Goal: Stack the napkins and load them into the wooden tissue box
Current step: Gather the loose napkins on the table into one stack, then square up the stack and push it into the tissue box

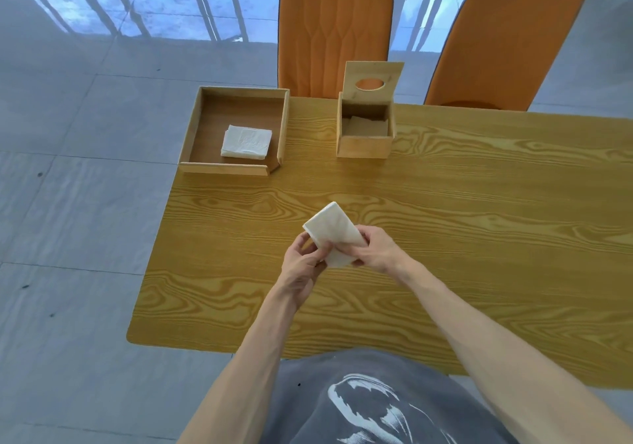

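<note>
Both hands clamped on one folded white paper napkin (334,236), centre frame, above the yellow wood-grain table (445,238).

I note the left hand (303,265) and right hand (375,250) pinching it. Remaining white napkin stack (246,142) lies in the shallow wooden tray (191,128), upper left; the open-lidded wooden tissue box (364,147) stands right of it.

The left hand (303,260) and the right hand (375,250) cover the near end of the napkin (334,234), so you cannot count how many sheets are there. Inside the wooden tissue box (364,135) the bottom is dark, and its front wall hides part of it. Something pale lies in there, but it is too dim to tell what. Both orange chairs (334,29) are cut off at the top edge, and the table (479,220) runs off the right side.
</note>
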A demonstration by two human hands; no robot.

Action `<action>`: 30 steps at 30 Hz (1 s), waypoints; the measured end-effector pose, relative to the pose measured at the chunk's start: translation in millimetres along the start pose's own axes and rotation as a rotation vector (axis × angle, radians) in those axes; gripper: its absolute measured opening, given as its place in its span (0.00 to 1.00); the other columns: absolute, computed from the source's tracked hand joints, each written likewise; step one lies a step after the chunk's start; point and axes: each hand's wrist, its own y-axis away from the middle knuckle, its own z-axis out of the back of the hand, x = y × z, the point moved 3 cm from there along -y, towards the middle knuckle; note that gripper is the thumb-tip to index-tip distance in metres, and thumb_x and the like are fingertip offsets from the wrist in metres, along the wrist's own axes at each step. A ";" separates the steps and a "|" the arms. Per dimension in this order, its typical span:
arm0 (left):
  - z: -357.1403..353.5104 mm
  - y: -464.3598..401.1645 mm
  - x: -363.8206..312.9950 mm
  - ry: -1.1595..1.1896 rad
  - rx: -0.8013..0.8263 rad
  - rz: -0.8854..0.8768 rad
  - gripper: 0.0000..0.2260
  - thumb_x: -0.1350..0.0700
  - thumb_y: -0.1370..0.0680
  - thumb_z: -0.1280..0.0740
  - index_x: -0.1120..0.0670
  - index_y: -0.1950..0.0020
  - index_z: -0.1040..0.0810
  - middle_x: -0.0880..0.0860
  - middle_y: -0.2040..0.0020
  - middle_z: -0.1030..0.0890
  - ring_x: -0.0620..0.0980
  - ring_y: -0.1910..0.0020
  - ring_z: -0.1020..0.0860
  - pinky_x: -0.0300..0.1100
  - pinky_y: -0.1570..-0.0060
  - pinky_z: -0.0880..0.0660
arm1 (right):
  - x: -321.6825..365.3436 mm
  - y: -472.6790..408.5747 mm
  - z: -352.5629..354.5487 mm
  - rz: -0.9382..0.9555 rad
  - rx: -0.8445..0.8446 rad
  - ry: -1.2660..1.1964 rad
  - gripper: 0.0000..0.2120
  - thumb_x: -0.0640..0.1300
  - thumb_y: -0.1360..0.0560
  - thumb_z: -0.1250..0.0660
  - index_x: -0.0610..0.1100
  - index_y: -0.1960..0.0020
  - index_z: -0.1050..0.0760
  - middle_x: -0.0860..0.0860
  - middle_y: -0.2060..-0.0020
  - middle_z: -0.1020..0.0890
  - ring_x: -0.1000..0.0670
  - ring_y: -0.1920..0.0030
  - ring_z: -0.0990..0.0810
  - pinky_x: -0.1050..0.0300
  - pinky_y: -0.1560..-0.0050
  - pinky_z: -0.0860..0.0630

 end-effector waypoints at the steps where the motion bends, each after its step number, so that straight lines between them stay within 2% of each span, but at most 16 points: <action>1: -1.7 -1.3 -1.5 -0.081 0.019 -0.018 0.18 0.69 0.25 0.29 0.55 0.38 0.25 0.54 0.48 0.15 0.50 0.52 0.17 0.45 0.48 0.22 | 2.0 1.6 6.1 0.042 -0.048 0.074 0.10 0.49 0.27 0.26 0.45 0.49 0.20 0.53 0.60 0.18 0.56 0.61 0.21 0.58 0.61 0.24; 3: -3.4 -2.6 -7.9 -0.316 0.039 -0.081 0.17 0.67 0.27 0.26 0.54 0.41 0.23 0.53 0.50 0.16 0.47 0.53 0.18 0.39 0.51 0.23 | 9.0 6.1 17.9 0.140 -0.161 0.297 0.04 0.49 0.27 0.27 0.50 0.57 0.21 0.56 0.65 0.21 0.58 0.66 0.25 0.61 0.62 0.29; 5: -1.6 -4.3 -15.2 -0.573 0.011 -0.147 0.17 0.63 0.29 0.23 0.52 0.43 0.21 0.52 0.56 0.20 0.45 0.58 0.22 0.34 0.55 0.24 | 13.1 8.9 26.2 0.239 -0.249 0.527 0.03 0.50 0.26 0.28 0.51 0.55 0.20 0.54 0.62 0.18 0.54 0.60 0.23 0.58 0.59 0.30; 6: -0.1 -5.5 -18.5 -0.721 -0.016 -0.192 0.18 0.61 0.30 0.22 0.51 0.43 0.21 0.50 0.56 0.22 0.44 0.61 0.25 0.34 0.57 0.24 | 13.1 9.9 28.2 0.285 -0.294 0.628 0.06 0.50 0.26 0.28 0.50 0.50 0.18 0.52 0.59 0.17 0.51 0.55 0.23 0.55 0.56 0.28; 8: 1.4 -6.9 -22.2 -1.031 -0.045 -0.317 0.18 0.55 0.30 0.22 0.47 0.43 0.21 0.45 0.50 0.23 0.43 0.64 0.27 0.39 0.56 0.25 | 9.4 12.3 29.6 0.384 -0.394 0.749 0.10 0.49 0.27 0.27 0.51 0.46 0.17 0.51 0.56 0.15 0.50 0.52 0.24 0.55 0.54 0.26; 10: -1.9 -5.3 -21.3 -1.230 -0.031 -0.385 0.18 0.51 0.30 0.23 0.44 0.43 0.21 0.42 0.44 0.24 0.44 0.64 0.25 0.44 0.55 0.24 | 3.3 14.8 27.5 0.439 -0.448 0.803 0.09 0.48 0.28 0.25 0.51 0.48 0.16 0.54 0.55 0.14 0.49 0.52 0.25 0.56 0.54 0.27; 12: -5.2 -4.0 -18.1 -1.331 -0.024 -0.377 0.18 0.50 0.30 0.24 0.42 0.42 0.22 0.40 0.41 0.25 0.46 0.60 0.21 0.45 0.54 0.23 | -7.1 14.2 24.3 0.414 -0.457 0.844 0.09 0.46 0.30 0.24 0.51 0.49 0.16 0.55 0.54 0.14 0.48 0.51 0.24 0.55 0.52 0.26; 14: -5.9 -4.6 -13.9 -1.358 -0.012 -0.345 0.19 0.50 0.30 0.24 0.42 0.41 0.22 0.39 0.41 0.25 0.46 0.60 0.19 0.44 0.55 0.24 | -18.9 12.7 23.3 0.353 -0.462 0.858 0.11 0.44 0.31 0.24 0.51 0.49 0.16 0.54 0.51 0.14 0.47 0.50 0.25 0.52 0.48 0.25; 17: -5.2 -6.1 -8.9 -1.278 0.009 -0.328 0.16 0.55 0.29 0.24 0.43 0.44 0.20 0.42 0.44 0.21 0.38 0.68 0.22 0.41 0.60 0.25 | -29.6 13.7 25.9 0.296 -0.497 0.833 0.10 0.45 0.30 0.25 0.51 0.48 0.17 0.54 0.48 0.16 0.48 0.48 0.24 0.59 0.50 0.28; 19: -5.3 -5.7 -8.9 -1.155 0.006 -0.300 0.12 0.57 0.28 0.25 0.46 0.46 0.19 0.45 0.52 0.18 0.36 0.73 0.25 0.37 0.65 0.28 | -28.0 15.1 28.3 0.274 -0.492 0.748 0.10 0.47 0.28 0.26 0.51 0.47 0.17 0.54 0.47 0.16 0.50 0.46 0.21 0.60 0.51 0.28; 21: -6.2 -5.8 -11.2 -1.043 -0.002 -0.278 0.09 0.56 0.27 0.25 0.48 0.48 0.18 0.44 0.64 0.20 0.36 0.75 0.27 0.35 0.68 0.31 | -24.0 15.8 29.9 0.298 -0.485 0.667 0.09 0.47 0.27 0.27 0.50 0.48 0.16 0.54 0.49 0.15 0.52 0.48 0.18 0.58 0.51 0.25; 23: -7.1 -8.2 -12.6 -0.937 0.004 -0.251 0.08 0.55 0.27 0.25 0.47 0.50 0.18 0.46 0.69 0.22 0.39 0.75 0.29 0.38 0.68 0.31 | -21.6 14.6 30.5 0.322 -0.456 0.586 0.08 0.47 0.27 0.27 0.49 0.48 0.17 0.54 0.51 0.15 0.52 0.50 0.17 0.55 0.49 0.22; 25: -8.1 -11.0 -12.5 -0.873 0.015 -0.225 0.10 0.58 0.27 0.26 0.47 0.49 0.19 0.48 0.68 0.21 0.43 0.73 0.29 0.42 0.66 0.30 | -22.7 11.9 30.2 0.317 -0.397 0.497 0.11 0.45 0.28 0.26 0.48 0.46 0.18 0.54 0.51 0.15 0.53 0.51 0.18 0.54 0.47 0.22; 29: -14.5 -13.8 -9.7 -0.871 0.062 -0.224 0.16 0.65 0.27 0.30 0.50 0.42 0.21 0.51 0.52 0.16 0.44 0.68 0.24 0.40 0.64 0.27 | -27.8 7.2 26.7 0.204 -0.263 0.398 0.22 0.42 0.27 0.28 0.46 0.34 0.25 0.49 0.43 0.18 0.51 0.43 0.21 0.57 0.40 0.27; 30: -15.7 -14.9 -8.3 -0.866 0.068 -0.223 0.17 0.65 0.27 0.31 0.50 0.41 0.21 0.51 0.51 0.16 0.44 0.67 0.24 0.39 0.64 0.27 | -28.9 6.1 25.6 0.195 -0.247 0.396 0.23 0.41 0.26 0.29 0.46 0.32 0.27 0.48 0.42 0.19 0.50 0.42 0.22 0.57 0.39 0.27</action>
